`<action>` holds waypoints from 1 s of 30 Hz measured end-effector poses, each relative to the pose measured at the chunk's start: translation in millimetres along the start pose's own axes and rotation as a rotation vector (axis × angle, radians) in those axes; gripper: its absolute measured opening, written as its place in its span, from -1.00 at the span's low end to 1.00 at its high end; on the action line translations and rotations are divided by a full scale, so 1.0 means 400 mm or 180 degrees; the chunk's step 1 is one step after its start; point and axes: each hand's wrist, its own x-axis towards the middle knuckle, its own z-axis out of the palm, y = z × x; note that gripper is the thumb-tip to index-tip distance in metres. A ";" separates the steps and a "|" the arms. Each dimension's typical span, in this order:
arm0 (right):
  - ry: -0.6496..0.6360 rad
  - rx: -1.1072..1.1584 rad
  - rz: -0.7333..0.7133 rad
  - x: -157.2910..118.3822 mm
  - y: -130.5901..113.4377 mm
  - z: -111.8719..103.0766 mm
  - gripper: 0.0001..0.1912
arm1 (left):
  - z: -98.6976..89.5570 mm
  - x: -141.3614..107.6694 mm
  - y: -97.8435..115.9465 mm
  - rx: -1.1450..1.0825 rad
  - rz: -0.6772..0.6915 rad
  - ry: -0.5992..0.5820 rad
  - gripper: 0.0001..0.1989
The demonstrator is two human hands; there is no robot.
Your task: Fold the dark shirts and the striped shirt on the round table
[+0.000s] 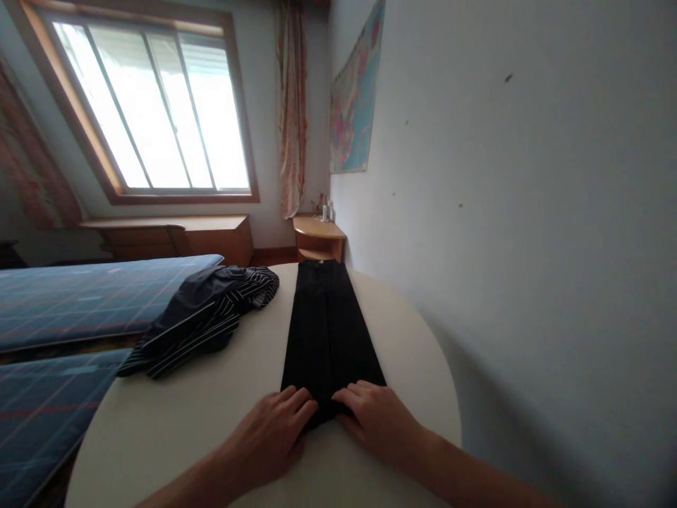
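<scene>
Black trousers (328, 324) lie flat and lengthwise on a round cream table (417, 353), the waist end at the far edge. My left hand (280, 423) grips the near end of the black cloth at its left corner, fingers curled over it with the thumb below. At the right corner of the same end, my right hand (373, 420) holds the cloth between its bent fingers and thumb. The two hands are a short gap apart, and dark fabric shows between them.
A crumpled dark garment with white stripes (201, 317) lies at the table's left edge. Blue plaid mattresses (79, 303) are to the left. The white wall (502, 247) stands close on the right. A small corner shelf (320, 227) is beyond the table.
</scene>
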 end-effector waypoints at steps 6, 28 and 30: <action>-0.0356 -0.0309 0.0086 -0.024 0.044 -0.041 -0.68 | -0.009 -0.010 -0.017 0.0044 -0.0013 -0.0116 -0.69; 0.0495 -0.1061 0.0312 0.215 0.177 -0.180 -0.61 | -0.123 0.259 -0.210 0.0033 -0.0669 0.0824 -0.62; 0.0481 -0.1058 0.0321 0.244 0.207 -0.133 -0.62 | -0.079 0.287 -0.229 0.0053 -0.0721 0.0632 -0.62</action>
